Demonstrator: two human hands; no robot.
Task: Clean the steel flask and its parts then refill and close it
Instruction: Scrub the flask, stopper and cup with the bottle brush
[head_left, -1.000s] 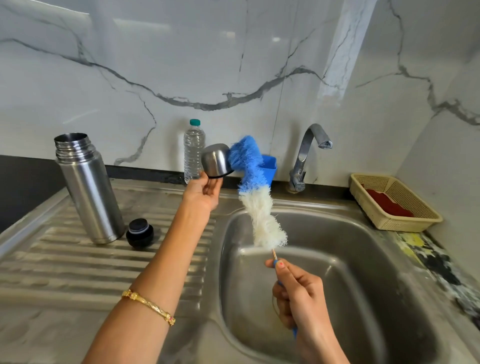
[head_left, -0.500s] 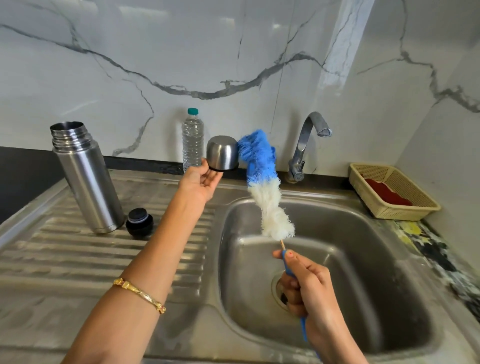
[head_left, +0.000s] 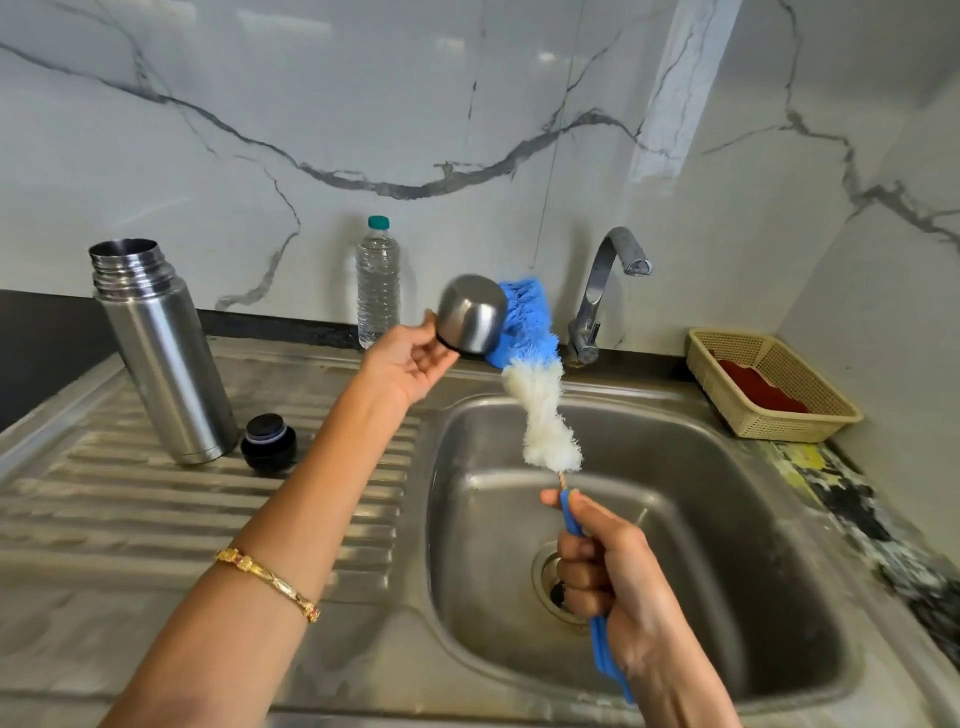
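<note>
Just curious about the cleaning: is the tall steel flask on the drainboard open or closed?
Open. The tall steel flask stands upright with its threaded mouth bare; its black round stopper sits beside it.

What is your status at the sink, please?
Left hand holds round steel cup. Right hand grips blue-and-white bottle brush. Open steel flask waits. Nothing obstructing.

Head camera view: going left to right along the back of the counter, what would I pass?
Steel flask → black stopper → water bottle → steel cup held in the left hand → tap → beige basket.
</note>
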